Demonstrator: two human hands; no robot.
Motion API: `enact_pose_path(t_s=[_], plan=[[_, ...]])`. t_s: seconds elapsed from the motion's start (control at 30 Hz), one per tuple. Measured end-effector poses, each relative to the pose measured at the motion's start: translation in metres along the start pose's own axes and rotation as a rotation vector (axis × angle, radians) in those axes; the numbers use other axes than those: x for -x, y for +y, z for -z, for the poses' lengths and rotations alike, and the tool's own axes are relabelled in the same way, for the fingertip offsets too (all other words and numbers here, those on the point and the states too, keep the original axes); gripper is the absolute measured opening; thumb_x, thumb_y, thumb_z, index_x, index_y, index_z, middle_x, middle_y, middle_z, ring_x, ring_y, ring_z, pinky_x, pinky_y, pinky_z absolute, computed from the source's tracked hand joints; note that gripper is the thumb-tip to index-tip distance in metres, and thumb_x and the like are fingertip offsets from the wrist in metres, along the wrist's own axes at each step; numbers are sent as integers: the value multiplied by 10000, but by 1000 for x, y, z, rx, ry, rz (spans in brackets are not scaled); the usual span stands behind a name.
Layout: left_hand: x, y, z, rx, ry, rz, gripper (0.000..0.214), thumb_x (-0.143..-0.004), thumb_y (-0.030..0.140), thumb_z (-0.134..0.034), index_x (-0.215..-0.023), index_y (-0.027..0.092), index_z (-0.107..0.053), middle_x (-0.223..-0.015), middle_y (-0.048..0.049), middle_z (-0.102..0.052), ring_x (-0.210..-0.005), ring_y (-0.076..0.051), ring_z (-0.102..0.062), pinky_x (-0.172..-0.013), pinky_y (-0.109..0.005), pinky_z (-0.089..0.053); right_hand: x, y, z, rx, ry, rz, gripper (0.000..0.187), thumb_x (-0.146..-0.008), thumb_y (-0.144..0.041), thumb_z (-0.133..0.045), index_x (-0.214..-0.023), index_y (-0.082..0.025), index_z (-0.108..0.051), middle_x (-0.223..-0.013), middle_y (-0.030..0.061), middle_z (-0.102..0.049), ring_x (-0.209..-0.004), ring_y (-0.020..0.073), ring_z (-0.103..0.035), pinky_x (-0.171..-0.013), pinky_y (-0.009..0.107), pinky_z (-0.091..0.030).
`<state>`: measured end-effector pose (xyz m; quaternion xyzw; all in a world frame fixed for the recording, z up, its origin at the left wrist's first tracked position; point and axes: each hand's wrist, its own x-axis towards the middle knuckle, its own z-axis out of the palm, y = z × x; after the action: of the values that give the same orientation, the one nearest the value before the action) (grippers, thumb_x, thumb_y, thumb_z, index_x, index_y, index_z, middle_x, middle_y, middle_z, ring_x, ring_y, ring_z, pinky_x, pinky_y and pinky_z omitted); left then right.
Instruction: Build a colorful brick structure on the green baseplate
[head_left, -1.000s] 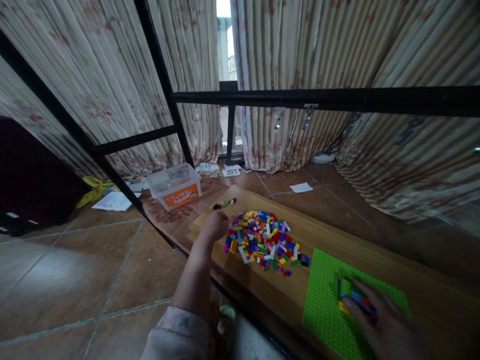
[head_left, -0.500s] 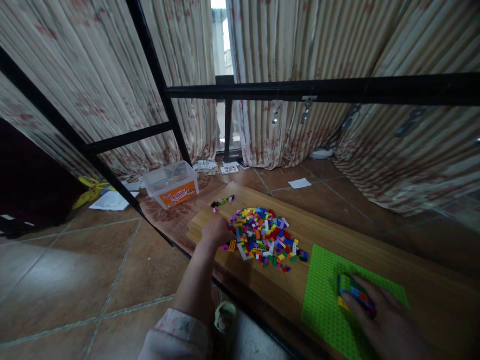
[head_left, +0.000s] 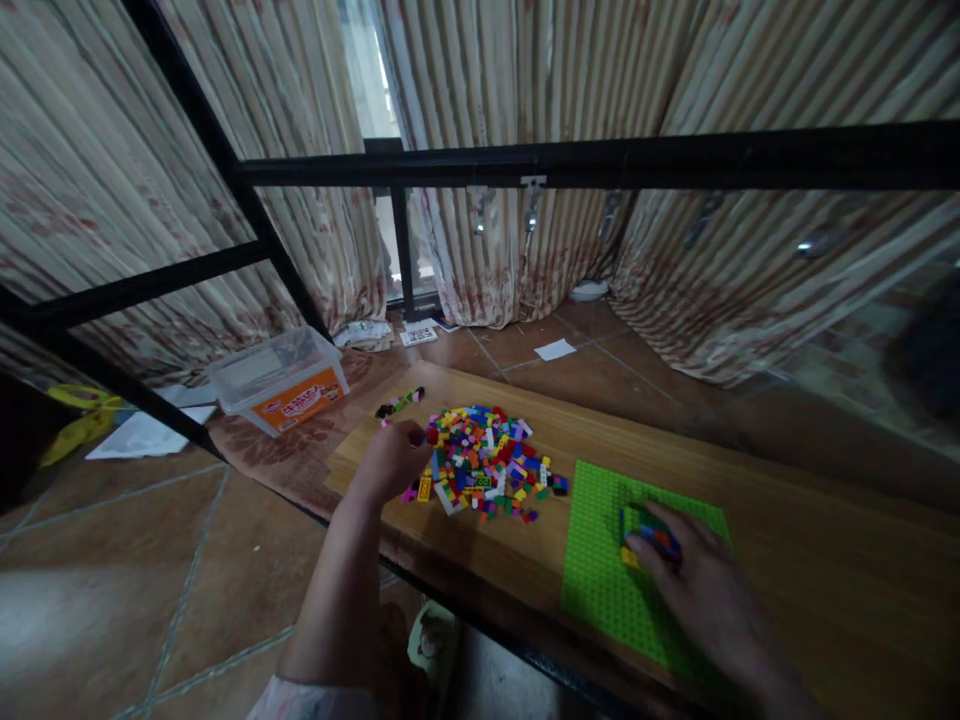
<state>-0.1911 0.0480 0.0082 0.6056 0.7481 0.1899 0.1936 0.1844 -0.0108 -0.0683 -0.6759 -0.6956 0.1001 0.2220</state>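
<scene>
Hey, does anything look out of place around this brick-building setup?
A loose sheet of paper lies alone on the floor tiles beyond the wooden board, and more papers lie on the floor near the clear plastic bin. They look dropped rather than put away.

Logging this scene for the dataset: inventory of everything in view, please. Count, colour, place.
board: one, light wood, across lower view
baseplate: one, green, right part of board
loose bricks: many, mixed colours, heap mid-board
brick row: one, dark and green, beyond heap
brick cluster: one, blue, green and yellow, on baseplate
box: one, clear, orange label, on rug
rug: one, brown patterned, left of board
papers: several, white, on floor
tiles: many, brown, floor
curtains: several, cream striped, behind board
frame: one, black metal, upper view
left hand: one, at heap's edge
right hand: one, over brick cluster
</scene>
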Motion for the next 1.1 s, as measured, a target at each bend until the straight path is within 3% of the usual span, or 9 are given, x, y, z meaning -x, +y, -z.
enact_pose_path(t_s=[0.13, 0.27, 0.33, 0.43, 0.67, 0.83, 0.93, 1.0, 1.1], plan=[[22, 40, -23, 210, -56, -179, 123, -790, 254, -558, -825, 180, -649, -716, -12, -664, -644, -147, -571, -561, -242, -395, 3, -27, 14, -159, 178, -51, 489, -852, -558, -468, -1156, -197, -600, -1144, 110, -631, -1087, 282, -565, -986, 463, -421], [56, 88, -71, 397, -208, -450, 112, -784, 168, -539, -831, 197, -636, -778, -10, -668, -674, -140, -595, -613, -241, -429, 14, -59, 13, -549, 52, -175, 443, -851, -533, -522, -1178, -244, -595, -1002, 52, -684, -882, 215, -650, -754, 345, -531], [71, 104, -91, 453, -242, -490, 70, -792, 180, -543, -803, 188, -612, -724, -5, -643, -630, -126, -580, -565, -222, -409, 18, -69, 8, -668, -16, -164, 430, -834, -518, -561, -1150, -233, -619, -981, 54, -693, -879, 217, -654, -732, 331, -534], [84, 115, -106, 461, -233, -499, 85, -811, 209, -553, -732, 183, -572, -681, -3, -607, -588, -107, -541, -518, -205, -370, 19, -73, 2, -774, -30, -189, 379, -816, -505, -594, -1049, -215, -669, -913, 53, -707, -829, 214, -650, -725, 332, -528], [86, 116, -111, 542, -249, -517, 91, -800, 182, -569, -711, 183, -550, -700, -3, -586, -630, -108, -543, -558, -202, -396, 10, -65, 1, -869, -77, -254, 373, -754, -510, -673, -965, -203, -679, -837, 31, -695, -783, 191, -629, -686, 292, -497], [85, 113, -112, 876, -407, -421, 77, -777, 140, -577, -736, 189, -535, -732, -6, -632, -691, -135, -621, -628, -230, -473, 5, -74, -3, -1039, -87, -322, 372, -742, -522, -674, -900, -186, -683, -656, -10, -623, -556, 128, -534, -517, 246, -434], [78, 109, -106, 1052, -502, -356, 75, -781, 137, -570, -758, 187, -520, -698, 2, -638, -668, -137, -637, -649, -249, -501, 3, -81, -9, -1162, -97, -381, 377, -744, -519, -667, -901, -176, -673, -615, -20, -603, -515, 120, -525, -508, 252, -453], [71, 105, -100, 1018, -475, -331, 67, -768, 145, -596, -770, 177, -539, -689, 6, -629, -653, -133, -626, -642, -245, -498, 3, -85, -16, -1124, -110, -346, 363, -774, -509, -633, -920, -178, -674, -639, -6, -630, -536, 136, -558, -531, 271, -482], [59, 95, -90, 865, -347, -317, 119, -716, 110, -636, -806, 162, -578, -755, 4, -624, -710, -128, -613, -661, -228, -482, 3, -89, -27, -846, -56, -192, 293, -820, -428, -584, -973, -197, -682, -824, 45, -704, -701, 186, -644, -664, 325, -530]])
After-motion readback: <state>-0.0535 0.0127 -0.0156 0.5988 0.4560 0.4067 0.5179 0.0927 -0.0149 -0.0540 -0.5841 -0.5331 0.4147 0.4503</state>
